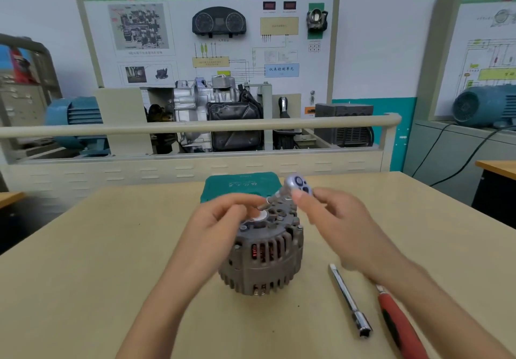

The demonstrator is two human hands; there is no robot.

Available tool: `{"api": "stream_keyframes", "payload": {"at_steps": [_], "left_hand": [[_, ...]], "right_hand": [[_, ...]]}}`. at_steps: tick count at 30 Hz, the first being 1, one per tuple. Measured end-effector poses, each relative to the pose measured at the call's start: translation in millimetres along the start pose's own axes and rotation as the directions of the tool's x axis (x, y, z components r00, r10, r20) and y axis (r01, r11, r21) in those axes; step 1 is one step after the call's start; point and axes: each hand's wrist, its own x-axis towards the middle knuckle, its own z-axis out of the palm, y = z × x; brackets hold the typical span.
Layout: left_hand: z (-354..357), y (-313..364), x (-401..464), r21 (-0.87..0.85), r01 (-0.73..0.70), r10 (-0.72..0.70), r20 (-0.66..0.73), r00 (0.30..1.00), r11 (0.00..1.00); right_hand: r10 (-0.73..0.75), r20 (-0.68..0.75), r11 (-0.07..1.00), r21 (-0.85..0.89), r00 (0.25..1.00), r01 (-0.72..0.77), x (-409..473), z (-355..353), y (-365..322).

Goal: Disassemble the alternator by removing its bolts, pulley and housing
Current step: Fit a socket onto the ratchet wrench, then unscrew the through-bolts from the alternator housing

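Note:
A grey alternator [265, 255] stands on the wooden table [83, 275], its vented housing showing copper windings. My left hand [220, 219] rests against its upper left side, fingers curled over the top and pinching the lower end of a small tool shaft. My right hand [335, 219] grips a small silver ratchet [297, 184] by its head, tilted above the alternator's far top edge. The socket end of the ratchet reaches down toward the top face near my left fingertips.
A silver extension bar with a socket [350, 300] lies to the right of the alternator. A red-handled tool [399, 322] lies beyond it, partly under my right forearm. A green tool case [237, 185] sits behind the alternator. A training bench with a gearbox stands past the table.

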Motion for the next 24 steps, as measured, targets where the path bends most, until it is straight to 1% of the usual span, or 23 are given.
{"api": "stream_keyframes", "payload": {"at_steps": [2,4,5,9,11,13,15,20,22,24], "left_hand": [[-14,-14,9,-0.005,0.01,-0.011,-0.076,0.997,1.0],[-26,-30,12,-0.032,0.021,-0.025,-0.107,0.994,0.999],[-31,-38,10,-0.052,0.016,-0.022,-0.118,0.993,0.999],[-41,-62,1,-0.06,-0.007,0.0,-0.113,0.994,0.998],[-38,-72,-2,-0.025,-0.025,0.024,-0.052,0.998,0.999],[-31,-80,-5,0.048,-0.075,0.073,0.042,0.996,0.996],[-23,-85,-8,0.122,-0.129,0.117,0.1,0.988,0.984],[-13,-92,-11,0.173,-0.169,0.162,0.059,0.985,0.97],[-10,-93,-14,0.185,-0.195,0.191,0.043,0.981,0.963],[-6,-92,-17,0.221,-0.237,0.234,0.042,0.971,0.946]], "right_hand": [[-0.058,0.093,0.987,-0.143,0.994,0.071,19,-6,-8],[-0.069,0.217,0.945,-0.3,0.974,0.134,34,-8,-15],[-0.064,0.267,0.924,-0.348,0.962,0.159,39,-7,-18],[-0.016,0.388,0.899,-0.397,0.922,0.183,50,-1,-23],[0.005,0.429,0.89,-0.413,0.903,0.191,54,2,-24],[0.015,0.466,0.892,-0.405,0.885,0.198,56,5,-24],[0.016,0.49,0.884,-0.414,0.872,0.217,57,8,-23],[0.009,0.485,0.858,-0.453,0.874,0.243,56,12,-21],[0.01,0.455,0.799,-0.539,0.89,0.266,55,13,-21],[-0.029,0.41,0.726,-0.619,0.912,0.301,53,14,-21]]}}
